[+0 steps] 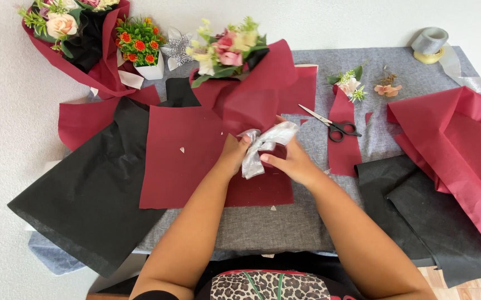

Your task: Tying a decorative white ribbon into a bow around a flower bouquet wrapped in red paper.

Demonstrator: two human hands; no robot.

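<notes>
A flower bouquet point(226, 50) wrapped in dark red paper point(263, 89) lies on the table, blooms pointing away from me. Around its stem end runs a silver ribbon point(265, 141). My left hand point(234, 155) grips the wrapped stem and the ribbon's lower tail. My right hand point(293, 162) pinches the ribbon's loop from the right. Under both hands lies a flat dark red sheet point(190, 155).
Black-handled scissors point(335, 126) lie right of the bouquet on the grey cloth point(285, 222). A silver ribbon roll point(429, 43) sits far right. Black paper point(90, 194) spreads left, red and black sheets point(457, 150) right. A finished bouquet point(79, 39) and a small flower pot point(140, 47) stand far left.
</notes>
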